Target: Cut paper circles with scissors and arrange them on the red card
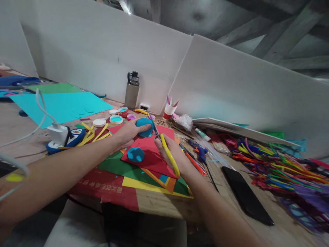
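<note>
My left hand (pixel 128 134) grips a round blue foam piece (pixel 144 126) above a stack of coloured paper sheets. My right hand (pixel 168 151) is closed on yellow-handled scissors (pixel 168 152), whose blades reach up to the right edge of the blue piece. A second blue foam disc (pixel 135 154) lies on the red sheet (pixel 151 159) just below my left hand. Green, yellow and orange sheets stick out from under the red one.
A grey water bottle (pixel 132 90) stands by the white wall panel. Several bottle caps (pixel 116 119) and yellow paper strips (pixel 95 133) lie to the left near a white charger (pixel 58 133). On the right are a glue gun (pixel 199 149), a black phone (pixel 244 195) and a pile of pipe cleaners (pixel 277 164).
</note>
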`<state>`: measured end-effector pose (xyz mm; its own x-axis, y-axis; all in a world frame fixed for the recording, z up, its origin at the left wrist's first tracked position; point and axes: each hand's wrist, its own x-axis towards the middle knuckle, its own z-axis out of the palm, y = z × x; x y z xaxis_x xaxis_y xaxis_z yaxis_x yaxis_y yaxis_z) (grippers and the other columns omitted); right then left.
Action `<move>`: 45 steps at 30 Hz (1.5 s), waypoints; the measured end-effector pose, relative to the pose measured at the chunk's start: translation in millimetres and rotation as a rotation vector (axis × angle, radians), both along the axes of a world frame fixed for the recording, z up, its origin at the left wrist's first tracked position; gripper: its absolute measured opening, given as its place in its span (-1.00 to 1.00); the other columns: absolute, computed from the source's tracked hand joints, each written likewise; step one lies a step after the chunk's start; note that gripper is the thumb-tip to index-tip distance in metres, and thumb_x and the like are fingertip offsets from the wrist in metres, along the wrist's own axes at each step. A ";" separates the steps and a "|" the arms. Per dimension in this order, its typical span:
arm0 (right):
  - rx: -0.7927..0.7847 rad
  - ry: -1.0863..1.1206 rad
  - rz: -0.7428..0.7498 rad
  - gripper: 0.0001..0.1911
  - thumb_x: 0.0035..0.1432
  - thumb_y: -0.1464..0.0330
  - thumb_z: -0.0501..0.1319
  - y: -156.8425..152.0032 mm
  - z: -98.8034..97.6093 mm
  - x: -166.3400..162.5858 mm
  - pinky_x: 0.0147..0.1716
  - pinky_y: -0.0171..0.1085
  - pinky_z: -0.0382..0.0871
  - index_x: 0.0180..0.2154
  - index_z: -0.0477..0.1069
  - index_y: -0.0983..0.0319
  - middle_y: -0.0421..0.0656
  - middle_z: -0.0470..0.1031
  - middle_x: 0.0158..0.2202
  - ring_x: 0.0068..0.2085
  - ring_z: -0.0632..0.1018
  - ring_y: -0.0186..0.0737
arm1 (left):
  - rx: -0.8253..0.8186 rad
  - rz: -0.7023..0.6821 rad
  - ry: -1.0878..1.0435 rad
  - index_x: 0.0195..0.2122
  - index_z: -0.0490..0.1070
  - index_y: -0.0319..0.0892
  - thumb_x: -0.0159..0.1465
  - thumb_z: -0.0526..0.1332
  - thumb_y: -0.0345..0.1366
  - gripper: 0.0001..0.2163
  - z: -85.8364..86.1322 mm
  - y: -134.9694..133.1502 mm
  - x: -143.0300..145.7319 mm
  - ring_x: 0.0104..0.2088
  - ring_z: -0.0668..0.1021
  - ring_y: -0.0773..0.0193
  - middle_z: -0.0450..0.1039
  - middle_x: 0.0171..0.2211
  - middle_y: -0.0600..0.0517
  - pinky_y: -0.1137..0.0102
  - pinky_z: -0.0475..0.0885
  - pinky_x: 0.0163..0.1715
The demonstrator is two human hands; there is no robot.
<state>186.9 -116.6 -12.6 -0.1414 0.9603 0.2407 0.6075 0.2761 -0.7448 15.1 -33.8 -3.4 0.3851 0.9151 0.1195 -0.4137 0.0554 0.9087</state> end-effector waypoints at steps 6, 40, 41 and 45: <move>-0.009 0.035 0.001 -0.62 0.28 -0.01 0.02 -0.5 -1.1 -0.5 -0.54 -0.37 0.11 -0.35 0.19 0.16 -0.32 0.19 -0.55 -0.53 0.28 -0.37 | 0.006 -0.014 0.020 -0.32 0.46 -0.22 -0.08 0.52 -0.26 -0.65 0.4 0.7 -1.6 -0.44 0.54 0.36 0.52 -0.42 0.05 0.45 0.45 -0.39; -0.017 0.029 0.039 -0.56 0.27 -0.07 -0.01 1.2 1.6 1.3 -0.52 -0.35 0.18 -0.27 0.26 0.17 -0.30 0.22 -0.55 -0.53 0.29 -0.34 | 0.083 -0.061 0.090 -0.42 0.46 -0.25 -0.08 0.51 -0.22 -0.69 3.7 -1.3 -1.7 -0.47 0.50 0.38 0.50 -0.44 0.02 0.49 0.40 -0.45; -0.012 0.029 0.036 -0.56 0.27 -0.07 0.00 1.0 1.2 1.2 -0.52 -0.35 0.17 -0.29 0.25 0.17 -0.30 0.22 -0.55 -0.53 0.28 -0.34 | 0.085 -0.060 0.098 -0.42 0.46 -0.25 -0.08 0.51 -0.21 -0.68 4.2 -1.8 -2.2 -0.47 0.50 0.38 0.51 -0.44 0.02 0.49 0.41 -0.45; -0.005 0.027 0.035 -0.58 0.27 -0.06 0.00 0.1 0.5 1.3 -0.53 -0.36 0.14 -0.32 0.23 0.16 -0.31 0.20 -0.56 -0.54 0.27 -0.35 | 0.086 -0.060 0.137 -0.37 0.47 -0.26 -0.07 0.51 -0.20 -0.67 4.6 -1.6 -4.8 -0.45 0.51 0.37 0.51 -0.42 0.01 0.47 0.41 -0.43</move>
<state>188.1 -116.5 -12.1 -0.1681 0.9560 0.2405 0.5772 0.2933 -0.7621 10.2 -35.5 1.2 0.4566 0.8788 0.1387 -0.2840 -0.0038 0.9588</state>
